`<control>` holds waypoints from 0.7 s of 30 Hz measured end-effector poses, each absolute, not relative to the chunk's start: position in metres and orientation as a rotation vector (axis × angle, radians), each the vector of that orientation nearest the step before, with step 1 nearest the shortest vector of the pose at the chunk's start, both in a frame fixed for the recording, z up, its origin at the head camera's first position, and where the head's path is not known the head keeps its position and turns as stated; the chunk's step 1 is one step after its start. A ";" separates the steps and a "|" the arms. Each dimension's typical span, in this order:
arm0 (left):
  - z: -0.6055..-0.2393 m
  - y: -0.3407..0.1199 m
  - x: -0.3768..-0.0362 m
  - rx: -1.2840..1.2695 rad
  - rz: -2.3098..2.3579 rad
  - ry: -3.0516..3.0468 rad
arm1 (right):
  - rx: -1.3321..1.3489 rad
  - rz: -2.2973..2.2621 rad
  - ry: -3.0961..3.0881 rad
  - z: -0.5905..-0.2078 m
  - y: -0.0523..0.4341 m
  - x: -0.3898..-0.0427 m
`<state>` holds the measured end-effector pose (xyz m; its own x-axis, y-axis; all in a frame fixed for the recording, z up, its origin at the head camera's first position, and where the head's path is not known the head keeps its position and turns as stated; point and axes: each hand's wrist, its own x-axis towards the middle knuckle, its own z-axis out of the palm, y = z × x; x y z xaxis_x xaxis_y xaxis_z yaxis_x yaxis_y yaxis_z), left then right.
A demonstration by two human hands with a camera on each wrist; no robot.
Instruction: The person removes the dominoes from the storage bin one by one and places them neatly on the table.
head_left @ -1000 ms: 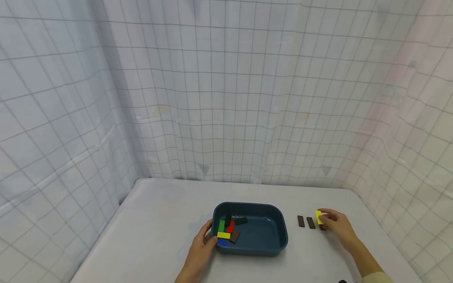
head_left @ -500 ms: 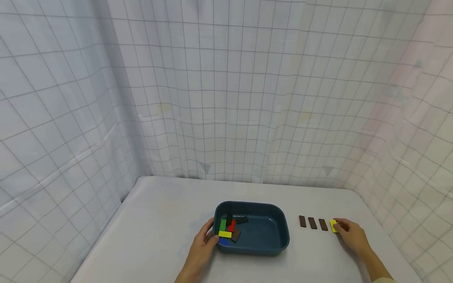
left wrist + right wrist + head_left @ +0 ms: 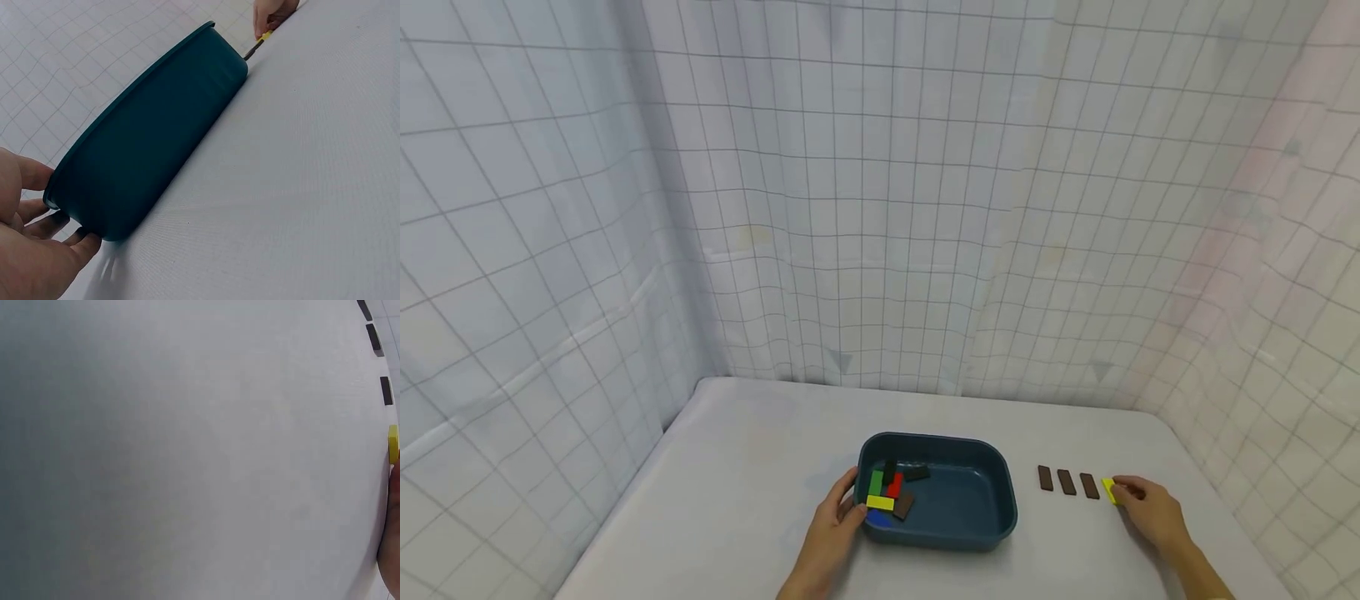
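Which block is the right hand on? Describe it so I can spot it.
Start at the teal tub mid-table and look to its right, where a row of blocks stands. The yellow block ends the row under the right hand; the other three are dark brown.

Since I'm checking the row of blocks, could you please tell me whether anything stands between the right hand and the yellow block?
Nothing visible does. The right hand already touches the yellow block at the right end of the row, beside three brown blocks on the table.
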<state>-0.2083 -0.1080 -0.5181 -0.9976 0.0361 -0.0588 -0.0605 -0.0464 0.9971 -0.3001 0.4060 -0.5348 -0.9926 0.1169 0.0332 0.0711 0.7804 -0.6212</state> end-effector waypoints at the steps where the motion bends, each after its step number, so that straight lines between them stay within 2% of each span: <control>1: -0.519 -0.108 -0.208 -0.020 2.223 2.126 | -0.167 1.029 -2.895 -0.534 0.406 -0.299; 13: -0.519 -0.107 -0.207 0.028 2.246 2.129 | -0.388 1.251 -2.708 -0.518 0.399 -0.298; 21: -0.520 -0.107 -0.207 -0.003 2.237 2.147 | -0.260 1.345 -2.683 -0.504 0.388 -0.305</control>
<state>-0.2071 -0.1067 -0.5195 -0.9992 0.0279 -0.0295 -0.0307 -0.0408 0.9987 -0.3047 0.3876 -0.5043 -0.9769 0.2104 0.0383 0.0952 0.5883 -0.8030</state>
